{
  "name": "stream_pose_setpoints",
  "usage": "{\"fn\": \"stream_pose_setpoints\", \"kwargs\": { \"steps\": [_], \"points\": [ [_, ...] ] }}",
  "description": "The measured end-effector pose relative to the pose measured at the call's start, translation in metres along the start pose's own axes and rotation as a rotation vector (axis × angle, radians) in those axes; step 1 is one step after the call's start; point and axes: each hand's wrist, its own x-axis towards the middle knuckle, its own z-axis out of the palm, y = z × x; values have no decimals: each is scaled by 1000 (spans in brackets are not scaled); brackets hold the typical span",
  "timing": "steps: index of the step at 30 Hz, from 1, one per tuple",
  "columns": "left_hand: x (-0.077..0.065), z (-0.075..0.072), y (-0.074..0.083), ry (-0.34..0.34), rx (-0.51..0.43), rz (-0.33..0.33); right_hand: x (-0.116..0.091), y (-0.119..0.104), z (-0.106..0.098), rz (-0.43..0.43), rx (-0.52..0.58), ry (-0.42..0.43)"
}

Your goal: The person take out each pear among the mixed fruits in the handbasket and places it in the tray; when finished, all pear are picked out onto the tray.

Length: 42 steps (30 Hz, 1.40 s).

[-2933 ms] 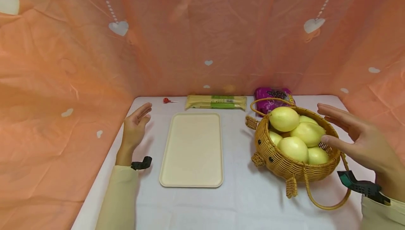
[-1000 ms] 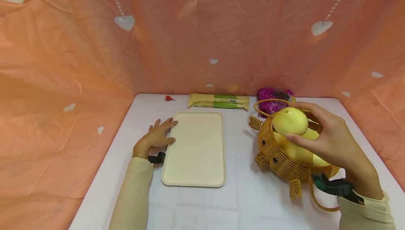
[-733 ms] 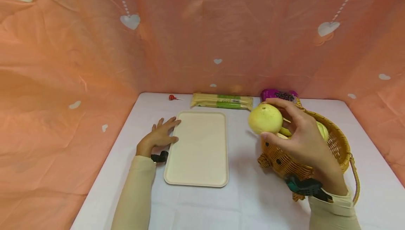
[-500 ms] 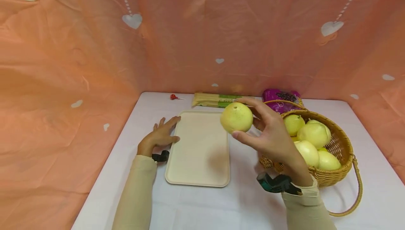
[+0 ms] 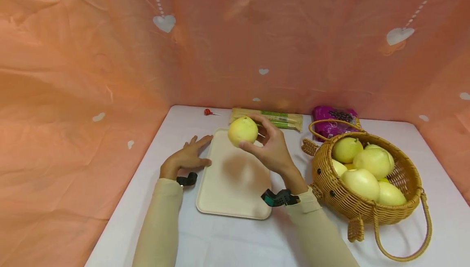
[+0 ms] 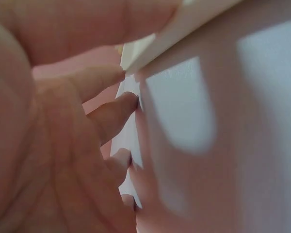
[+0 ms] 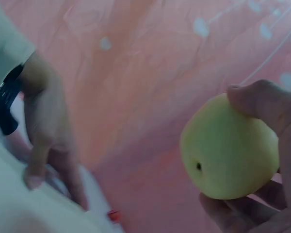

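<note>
A pale yellow-green pear [image 5: 242, 131] is held up over the far part of a cream tray [image 5: 235, 189]. My right hand [image 5: 271, 144] grips it from the right, thumb on the near side and fingers behind. In the right wrist view the pear [image 7: 228, 150] shows a small dark pit between thumb and fingers. My left hand [image 5: 187, 156] rests at the tray's left edge with its fingers spread. In the left wrist view the thumb and index of that left hand [image 6: 63, 131] lie at the tray rim [image 6: 184, 34], other fingertips on the white tablecloth.
A wicker basket [image 5: 349, 201] with animal features and loop handles stands at the right, holding several more pears [image 5: 372, 163]. Along the back lie a red lollipop [image 5: 207, 112], a long yellow-green packet [image 5: 282, 119] and a purple bag [image 5: 332, 116]. An orange curtain [image 5: 220, 46] surrounds the table.
My right hand has taken a pear from the basket and carried it left over the tray. My left hand has come from beside the tray to its left edge.
</note>
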Motion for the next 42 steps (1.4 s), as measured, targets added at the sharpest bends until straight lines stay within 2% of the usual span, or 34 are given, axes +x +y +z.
{"fn": "stream_pose_setpoints", "kwargs": {
  "steps": [4,8,11,15,22,29,37,42],
  "points": [
    [3,1,1,3,-23,21,12,27,8,36,-29,11],
    [4,1,2,7,-35,20,26,46,15,59,-107,-14],
    [4,1,3,4,-33,10,36,57,20,77,-149,-45],
    [5,2,3,7,-22,1,46,75,26,116,-147,-71],
    [3,6,7,6,-33,-52,50,105,33,212,-203,-121],
    [1,7,8,13,-22,-66,48,117,39,221,-238,-168],
    [1,5,6,16,-18,-46,53,121,50,151,-324,-167],
    [0,3,3,22,-19,-52,56,122,58,162,-294,-154]
  ]
}}
